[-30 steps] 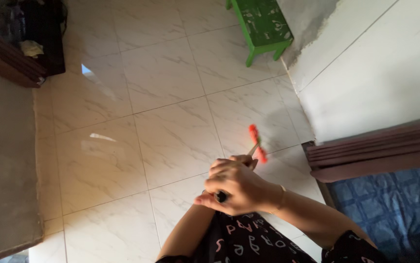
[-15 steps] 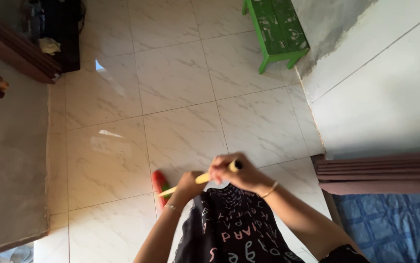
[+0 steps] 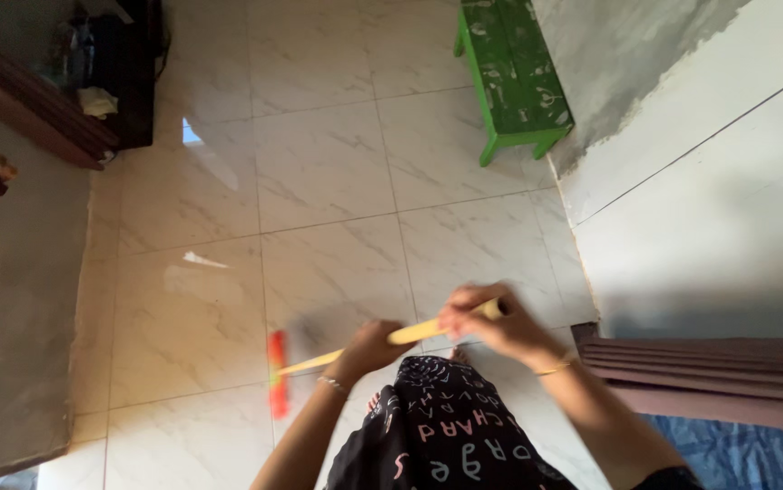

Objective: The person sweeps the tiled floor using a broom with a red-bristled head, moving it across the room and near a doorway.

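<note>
I look down at a pale marble-tile floor (image 3: 319, 181). Both hands grip the yellow handle (image 3: 414, 332) of a floor wiper. My right hand (image 3: 491, 325) closes around the handle's upper end. My left hand (image 3: 369, 349) holds it lower down, nearer the floor. The red wiper head (image 3: 277, 374) rests on the tiles to the left of my legs. My dark printed clothing (image 3: 437, 436) fills the bottom centre.
A green bench (image 3: 511, 77) stands against the white wall (image 3: 709, 181) at the upper right. A dark wooden frame (image 3: 709, 377) and blue patterned cloth (image 3: 745, 454) lie at the lower right. Dark furniture (image 3: 128, 73) and a grey wall (image 3: 19, 299) are on the left.
The wiper swung from the right side of my body over to the left. Its red head has moved from near the wooden frame to the tiles at the left.
</note>
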